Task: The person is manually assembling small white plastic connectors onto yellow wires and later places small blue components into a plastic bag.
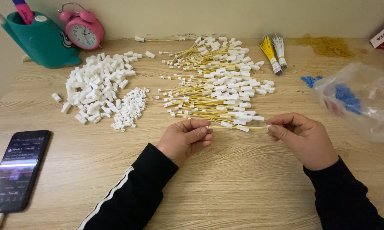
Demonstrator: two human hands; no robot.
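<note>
Black-sleeved arms rest on the wooden desk (226, 187), the left hand (185, 138) and right hand (305, 138) each pinching one end of a yellow wire (239, 127) – fingers pressed together, stretching it straight – just before the pile of finished wires (213, 81).

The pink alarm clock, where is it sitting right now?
In the head view, the pink alarm clock stands at the table's far left edge against the wall, just right of the teal holder and behind the pile of white connectors.
</note>
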